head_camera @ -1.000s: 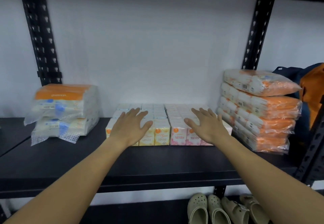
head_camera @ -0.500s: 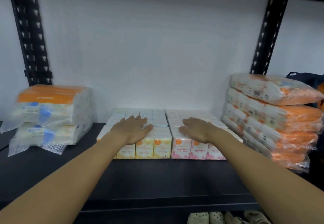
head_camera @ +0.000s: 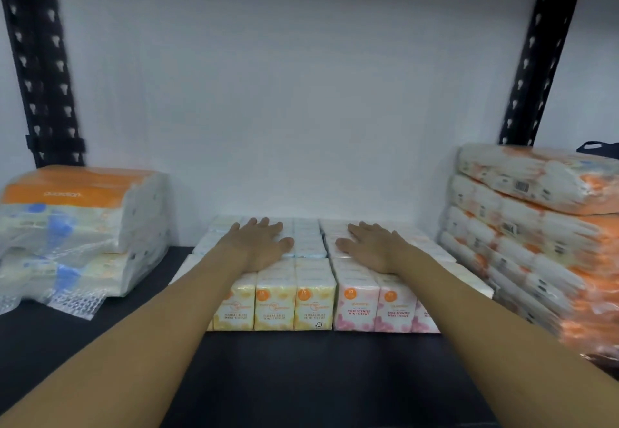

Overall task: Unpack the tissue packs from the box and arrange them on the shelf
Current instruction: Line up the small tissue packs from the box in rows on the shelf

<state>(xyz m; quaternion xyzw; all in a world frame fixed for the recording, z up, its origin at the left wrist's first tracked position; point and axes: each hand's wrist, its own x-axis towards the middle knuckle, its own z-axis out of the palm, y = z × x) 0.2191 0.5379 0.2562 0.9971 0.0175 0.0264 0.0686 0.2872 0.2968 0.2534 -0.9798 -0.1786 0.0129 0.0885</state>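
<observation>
A block of small tissue packs sits in rows on the black shelf (head_camera: pixel 301 377) against the white back wall. The front row has yellow floral packs (head_camera: pixel 294 300) on the left and pink rose packs (head_camera: pixel 371 307) on the right. My left hand (head_camera: pixel 258 246) lies flat, fingers straight, on top of the left rows. My right hand (head_camera: pixel 371 246) lies flat on top of the right rows. Neither hand grips a pack. No box is in view.
Two large orange-topped tissue bundles (head_camera: pixel 80 226) are stacked at the shelf's left. A taller stack of orange-and-white wrapped bundles (head_camera: pixel 532 240) stands at the right, close to the small packs. Black perforated uprights (head_camera: pixel 40 69) frame the bay. An upper shelf runs overhead.
Both hands have slid farther back along the tops of the packs toward the wall. The camera has moved closer and the shoes below have dropped out of view.
</observation>
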